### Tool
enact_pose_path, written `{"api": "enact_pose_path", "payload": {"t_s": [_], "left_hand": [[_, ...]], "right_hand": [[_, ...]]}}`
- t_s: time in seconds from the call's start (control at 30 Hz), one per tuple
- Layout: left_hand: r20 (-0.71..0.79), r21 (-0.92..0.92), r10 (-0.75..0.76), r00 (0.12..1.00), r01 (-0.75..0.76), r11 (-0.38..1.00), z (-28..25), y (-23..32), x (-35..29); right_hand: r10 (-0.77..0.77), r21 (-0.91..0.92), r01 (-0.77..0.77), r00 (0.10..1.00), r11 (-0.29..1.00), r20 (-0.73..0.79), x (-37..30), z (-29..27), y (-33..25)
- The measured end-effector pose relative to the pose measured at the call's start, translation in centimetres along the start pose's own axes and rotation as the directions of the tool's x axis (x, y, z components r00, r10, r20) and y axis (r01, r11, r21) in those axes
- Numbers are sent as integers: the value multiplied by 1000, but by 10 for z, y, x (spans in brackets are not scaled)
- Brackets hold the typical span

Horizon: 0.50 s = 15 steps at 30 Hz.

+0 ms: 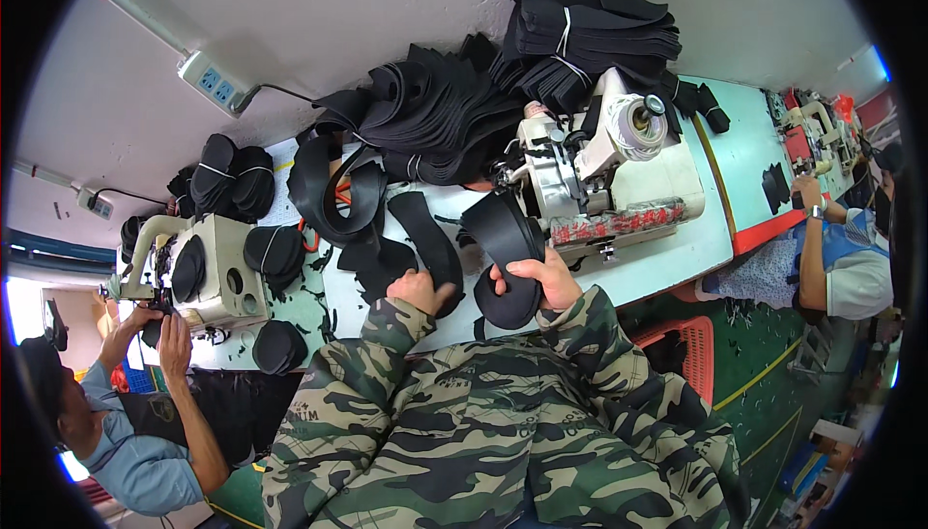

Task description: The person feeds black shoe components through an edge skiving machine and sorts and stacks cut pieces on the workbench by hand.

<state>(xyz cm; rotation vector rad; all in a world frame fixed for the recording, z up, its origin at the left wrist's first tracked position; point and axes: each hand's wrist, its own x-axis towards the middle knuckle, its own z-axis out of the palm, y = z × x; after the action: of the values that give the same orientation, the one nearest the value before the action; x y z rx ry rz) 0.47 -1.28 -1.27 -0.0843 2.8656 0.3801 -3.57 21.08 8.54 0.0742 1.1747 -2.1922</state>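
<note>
My right hand (549, 279) grips a black curved piece of sheet material (505, 239), thumb on top and fingers through its bend. The piece hangs at the table's front edge, with its rounded lower end towards me. Left of it, my left hand (416, 292) is closed at the edge of a long black strip (425, 239), its thumb lying over the strip; the curled fingertips are hidden. Beside that hand lies another black piece (382, 263). A cream sewing machine (619, 176) with a cone of white thread (638, 128) stands just beyond my right hand.
Tied black stacks (590, 31) and a loose heap (435, 103) line the wall. Orange-handled scissors (307, 236) lie at left. One co-worker (145, 442) works at a second machine (217, 273); another person (841, 258) is at far right. A red basket (698, 355) stands below.
</note>
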Motion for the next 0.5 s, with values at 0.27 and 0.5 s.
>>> {"api": "enact_pose_path", "payload": {"t_s": [0.27, 0.5], "left_hand": [[-102, -231, -45, 994, 20, 973, 15, -33, 1], [-92, -759, 14, 996, -80, 646, -72, -26, -10]], "right_hand": [[72, -55, -73, 997, 996, -4, 7, 6, 6], [58, -224, -76, 995, 972, -87, 31, 15, 34]]}}
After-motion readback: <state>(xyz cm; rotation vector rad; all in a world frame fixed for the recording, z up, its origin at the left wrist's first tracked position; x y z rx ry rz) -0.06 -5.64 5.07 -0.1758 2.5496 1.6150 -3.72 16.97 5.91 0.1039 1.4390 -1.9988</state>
